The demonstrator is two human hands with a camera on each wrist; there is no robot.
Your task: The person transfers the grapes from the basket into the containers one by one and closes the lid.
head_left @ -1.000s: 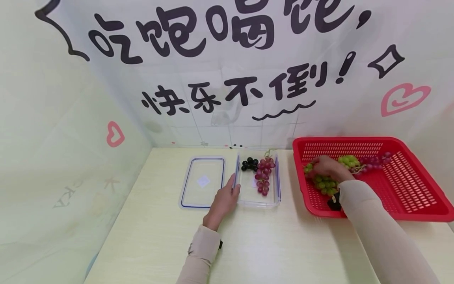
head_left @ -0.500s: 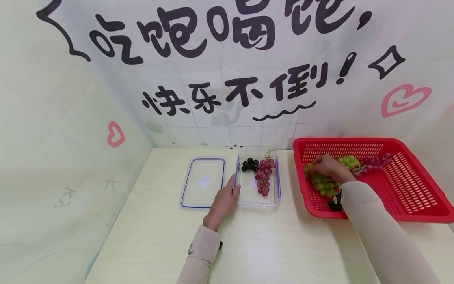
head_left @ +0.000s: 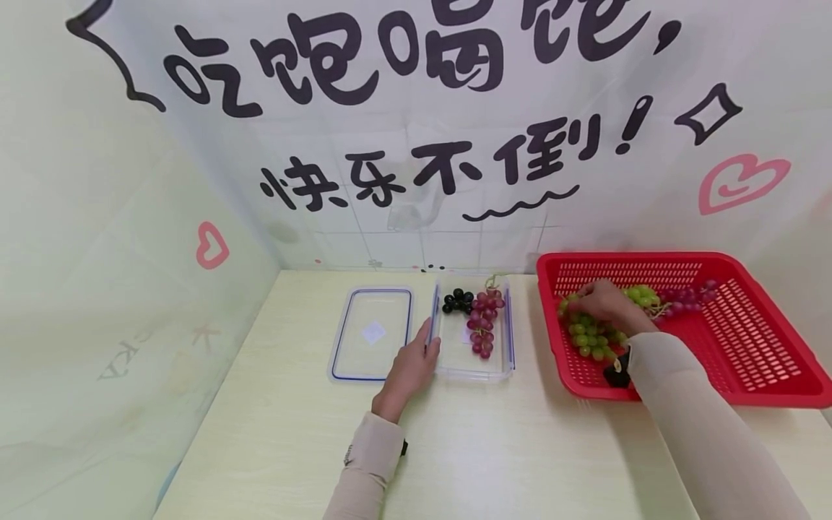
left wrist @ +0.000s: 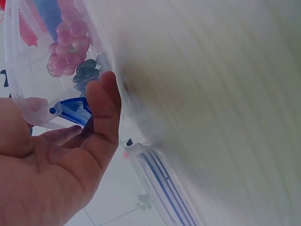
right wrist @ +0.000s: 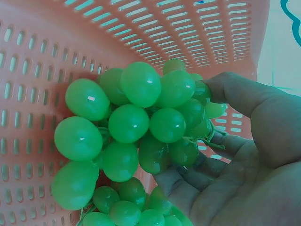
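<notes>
In the head view my left hand (head_left: 411, 365) holds the near-left side of a clear plastic food container (head_left: 455, 368). Black grapes (head_left: 458, 300) and a bunch of red grapes (head_left: 484, 321) lie inside it. The left wrist view shows my fingers (left wrist: 104, 108) and thumb about the container's corner, beside a blue clip (left wrist: 73, 110). Over at the right, my right hand (head_left: 607, 303) reaches into a red basket (head_left: 565, 379). It pinches a bunch of green grapes (right wrist: 134, 113) at its stem end, thumb above and fingers below. More green grapes (right wrist: 124, 212) lie beneath that bunch.
A clear lid with a blue seal (head_left: 372, 336) lies flat left of the container. Other green grapes (head_left: 640, 295) and purple grapes (head_left: 689, 297) are in the basket. A wall with printed lettering (head_left: 448, 166) stands behind the table (head_left: 455, 448).
My right hand has lifted slightly and shifted a little right within the basket, the green grapes moving with it. The left hand and container stay in place.
</notes>
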